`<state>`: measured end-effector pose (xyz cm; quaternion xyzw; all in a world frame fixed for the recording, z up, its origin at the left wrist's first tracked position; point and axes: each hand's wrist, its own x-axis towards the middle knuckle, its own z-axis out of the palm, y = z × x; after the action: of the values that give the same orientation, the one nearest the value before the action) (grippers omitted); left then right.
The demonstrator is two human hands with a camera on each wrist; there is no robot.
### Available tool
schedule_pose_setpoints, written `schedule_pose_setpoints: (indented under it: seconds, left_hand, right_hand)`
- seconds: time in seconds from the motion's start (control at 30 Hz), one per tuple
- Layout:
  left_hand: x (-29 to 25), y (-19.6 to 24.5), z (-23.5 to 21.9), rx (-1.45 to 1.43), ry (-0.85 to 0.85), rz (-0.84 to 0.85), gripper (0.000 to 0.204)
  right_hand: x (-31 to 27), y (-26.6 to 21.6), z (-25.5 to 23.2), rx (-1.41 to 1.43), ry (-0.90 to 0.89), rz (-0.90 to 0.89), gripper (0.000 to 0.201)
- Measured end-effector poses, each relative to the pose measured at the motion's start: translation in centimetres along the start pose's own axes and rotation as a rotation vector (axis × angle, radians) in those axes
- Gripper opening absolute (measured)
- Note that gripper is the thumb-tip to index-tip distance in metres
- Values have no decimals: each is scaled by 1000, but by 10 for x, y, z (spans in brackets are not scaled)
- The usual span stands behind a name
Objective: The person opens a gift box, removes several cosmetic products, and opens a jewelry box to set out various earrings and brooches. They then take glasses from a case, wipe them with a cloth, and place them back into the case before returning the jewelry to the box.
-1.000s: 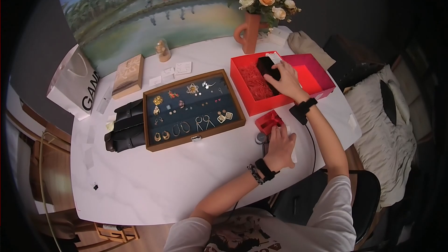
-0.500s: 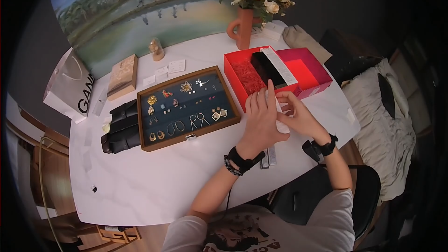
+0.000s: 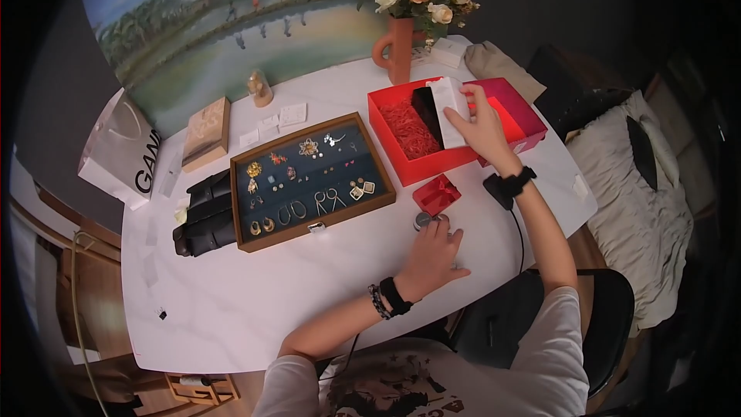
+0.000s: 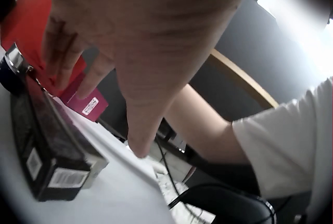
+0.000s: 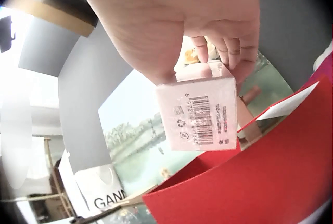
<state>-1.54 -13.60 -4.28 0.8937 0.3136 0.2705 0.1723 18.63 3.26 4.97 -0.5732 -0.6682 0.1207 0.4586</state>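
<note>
My right hand [image 3: 488, 135] grips a small white box [image 3: 448, 112] between thumb and fingers, over the large red gift box [image 3: 436, 164]. Barcode print shows on the end of that white box in the right wrist view. Inside the gift box, a black box [image 3: 424, 108] stands beside red shredded paper [image 3: 407, 130]. My left hand [image 3: 434, 261] hovers low over the table with its fingers spread. Under it lie slim dark boxes [image 4: 49, 156] with barcodes, mostly hidden in the head view. At its fingertips are a silver-topped round item [image 3: 421, 221] and a small red box [image 3: 438, 194].
A wooden jewellery case [image 3: 312, 228] with earrings and brooches lies left of the gift box. Beyond stand a terracotta flower vase [image 3: 400, 50] and a painting [image 3: 231, 23]. A magenta lid [image 3: 525, 104] sits at the right. Black cases [image 3: 208, 216] and a paper bag [image 3: 116, 143] stand left.
Earlier the right hand was at the black box in the gift box; then both hands met around the white box. Now the right hand has carried it over the gift box, and the left has drawn back.
</note>
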Motion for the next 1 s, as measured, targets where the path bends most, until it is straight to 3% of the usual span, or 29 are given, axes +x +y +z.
schedule_pose_setpoints:
  seconds: [0.07, 0.1, 0.23, 0.33, 0.43, 0.5, 0.53, 0.6, 0.7, 0.83, 0.87, 0.93, 1.0]
  left_hand:
    - [-5, -1, 5, 95, -38, 10, 70]
    - [-6, -1, 6, 124, -69, 7, 69]
    - [-4, -3, 5, 217, -159, -7, 64]
    - [-4, -11, 7, 164, -40, 72, 64]
    - [8, 5, -38, 0, 27, -20, 70]
    - [24, 1, -73, 51, 58, -101, 75]
    - [33, -6, -88, 101, 94, -184, 79]
    - [56, -41, -100, 207, 236, -158, 81]
    - [87, -87, -109, 256, 296, -188, 81]
    - [123, -134, -93, 305, 266, -160, 82]
    - [128, -135, -93, 306, 266, -160, 82]
    - [135, -137, -91, 331, 98, -256, 75]
    - [138, -142, -87, 328, 92, -244, 75]
  right_hand:
    - [10, 1, 13, -155, 21, -121, 56]
    - [12, -5, 14, -111, -76, -1, 55]
    - [16, -4, 35, -180, -37, -101, 51]
    - [14, -12, 45, -145, -21, -140, 52]
    - [6, -12, 49, -305, -124, -112, 52]
    - [2, -7, 49, -340, -156, -103, 52]
    - [-1, -5, 50, -375, -191, -98, 51]
    - [-3, 3, 52, -415, -188, -130, 46]
    - [-8, 23, 66, -422, -125, -173, 38]
    - [-15, 30, 73, -293, 29, -157, 28]
    - [-15, 32, 75, -293, 29, -157, 28]
    - [-14, 37, 79, -283, 46, -120, 24]
    - [-14, 34, 78, -295, 50, -93, 24]
